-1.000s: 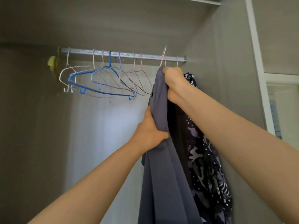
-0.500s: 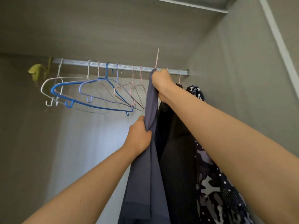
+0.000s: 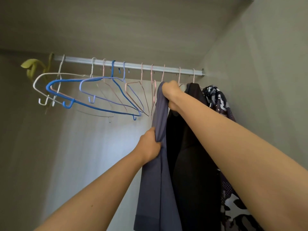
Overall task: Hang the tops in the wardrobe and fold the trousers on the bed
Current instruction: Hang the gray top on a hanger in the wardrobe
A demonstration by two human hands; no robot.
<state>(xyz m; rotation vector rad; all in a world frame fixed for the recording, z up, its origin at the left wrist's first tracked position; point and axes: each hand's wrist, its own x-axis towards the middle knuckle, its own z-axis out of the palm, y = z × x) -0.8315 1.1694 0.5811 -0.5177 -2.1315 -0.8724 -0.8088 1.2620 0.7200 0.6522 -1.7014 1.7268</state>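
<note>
Both hands on grey top (image 3: 159,180) at wardrobe rail (image 3: 133,66).
R hand (image 3: 171,92) clenched round its upper end just under rail; L hand (image 3: 150,147) grips its edge at 7 o'clock. Black top (image 3: 191,147) hangs at its 3 o'clock, empty hangers (image 3: 49,87) at 9.

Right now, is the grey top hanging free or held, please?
Held: right hand grips the grey top high up, left hand its edge below.
</note>
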